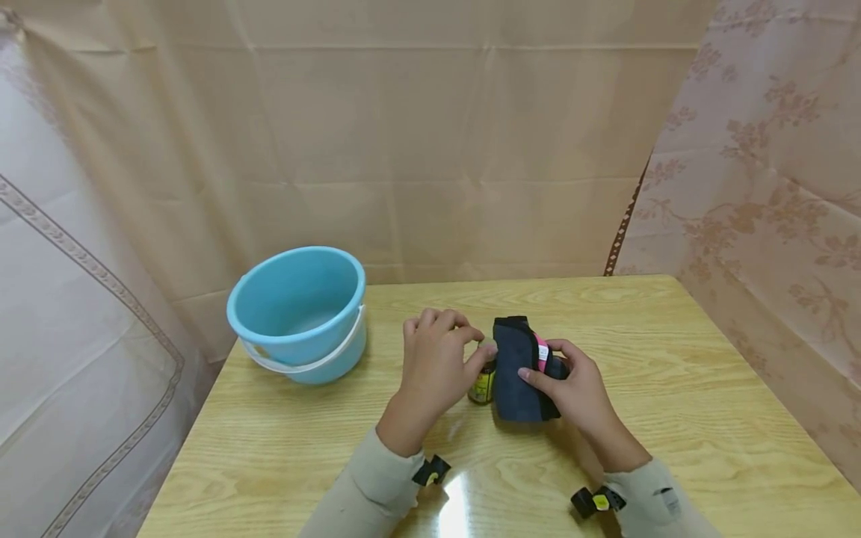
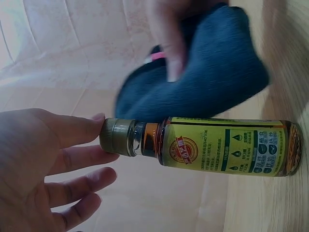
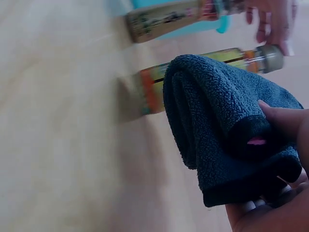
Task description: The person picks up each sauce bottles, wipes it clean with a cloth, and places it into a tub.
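Note:
My right hand [image 1: 581,385] holds a folded dark blue towel [image 1: 519,373] with black edging and a pink-and-white tag; its fuzzy pile shows in the right wrist view. Just left of the towel stands a small glass bottle [image 2: 222,146] with a yellow-green label and a gold-toned cap [image 2: 117,136], upright on the table. Thumb and forefinger of my left hand [image 1: 437,362] pinch that cap, the other fingers loosely bent. Seen from the right wrist, the towel covers part of this bottle, and a second bottle [image 3: 164,19] stands beyond it, blurred.
A light blue bucket [image 1: 329,351] with a white handle stands at the back left of the wood-grain table [image 1: 673,373]. Beige cloth [image 1: 437,149] hangs behind the table, and patterned cloth [image 1: 773,224] hangs along the right side.

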The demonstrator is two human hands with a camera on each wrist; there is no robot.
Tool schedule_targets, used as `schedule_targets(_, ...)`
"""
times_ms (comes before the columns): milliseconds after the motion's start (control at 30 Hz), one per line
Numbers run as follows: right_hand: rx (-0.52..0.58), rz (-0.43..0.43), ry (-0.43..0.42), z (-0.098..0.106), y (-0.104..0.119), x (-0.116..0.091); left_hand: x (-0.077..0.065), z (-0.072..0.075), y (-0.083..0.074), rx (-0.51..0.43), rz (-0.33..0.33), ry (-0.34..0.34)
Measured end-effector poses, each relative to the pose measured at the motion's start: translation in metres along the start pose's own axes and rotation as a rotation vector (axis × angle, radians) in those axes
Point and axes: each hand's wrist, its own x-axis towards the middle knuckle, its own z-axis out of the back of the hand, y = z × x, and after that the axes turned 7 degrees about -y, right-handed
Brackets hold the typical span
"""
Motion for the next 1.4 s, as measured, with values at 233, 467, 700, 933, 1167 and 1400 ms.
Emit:
schedule_targets(233,0.09,0.044,-0.025,0.001,0.012,0.001,0.0,0.0,0.001,-0.017,-0.016,0.009)
schedule_targets(467,0.051,-0.012,0.011,-0.005,0.002,0.0,0.001,0.002,0.001,-0.008,-0.008,0.047)
schedule_targets(700,-0.01,-0.025,0.02,-0.01,-0.01,0.002,0.002,0.002,0.002,-0.002,-0.006,0.055)
schedule_targets(933,-0.035,-0.013,0.009,-0.011,-0.013,0.002,0.001,0.002,0.002,0.002,-0.008,0.052)
schedule_targets(1167,-0.028,-0.015,0.003,-0.005,-0.005,-0.001,0.001,0.001,0.0,0.017,-0.014,0.012)
schedule_targets(1400,0.049,-0.015,-0.003,0.001,0.006,-0.004,0.0,-0.002,-0.001,0.025,-0.025,-0.031)
